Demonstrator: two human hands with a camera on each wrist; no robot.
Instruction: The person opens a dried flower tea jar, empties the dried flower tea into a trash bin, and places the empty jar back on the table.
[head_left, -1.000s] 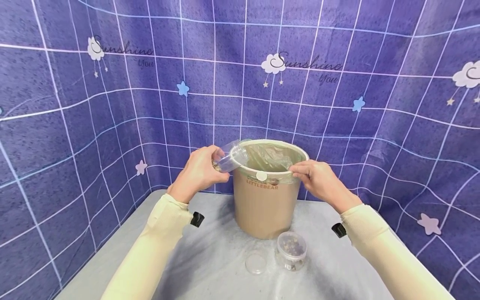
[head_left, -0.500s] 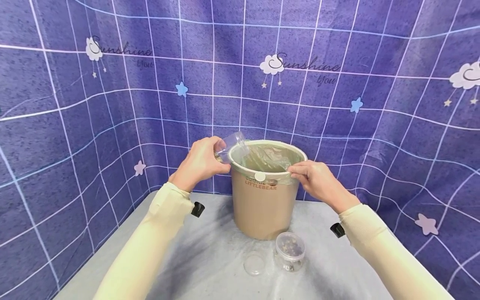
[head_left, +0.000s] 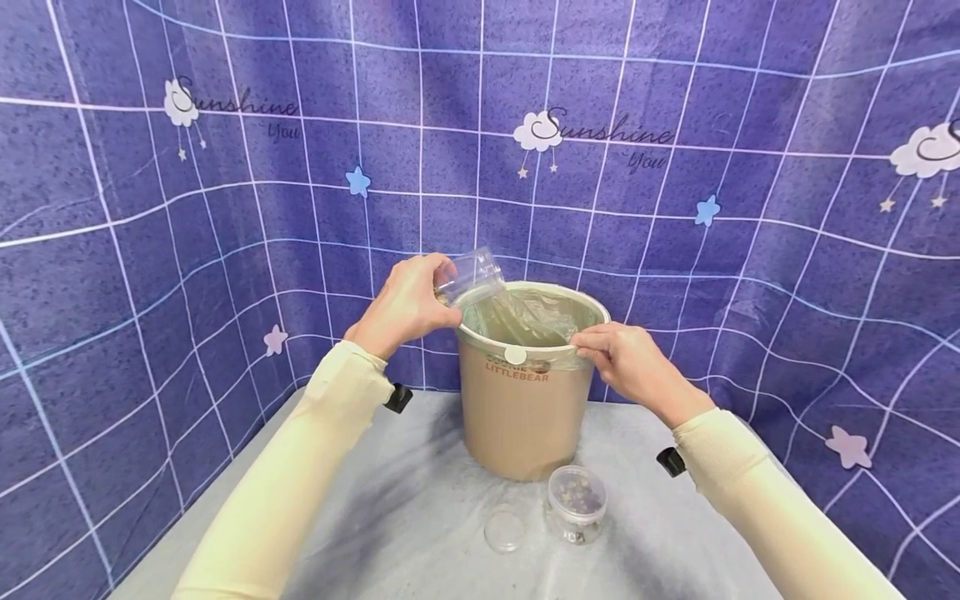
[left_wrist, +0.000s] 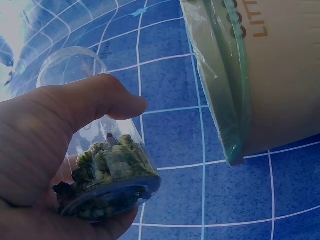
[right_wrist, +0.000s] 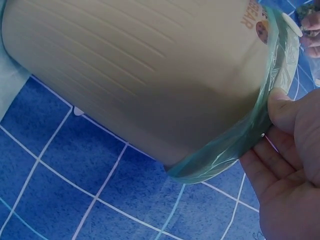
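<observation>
My left hand grips a clear plastic jar with no lid on it. The jar lies tilted, its mouth over the left rim of a beige trash can. Greenish dried clumps, perhaps dried flowers, sit at the jar's base in the left wrist view. A thin green bag lines the can and folds over its rim. On the can's right side, my right hand pinches the rim and bag edge between thumb and fingers. The can's bottom inside is hidden.
In front of the can, a second clear jar stands with its lid on and dried bits inside. A loose clear lid lies left of it on the grey tabletop. A blue gridded curtain surrounds the table.
My left hand has risen with the jar, bringing its mouth higher over the can's left rim. My right hand keeps its hold on the rim.
</observation>
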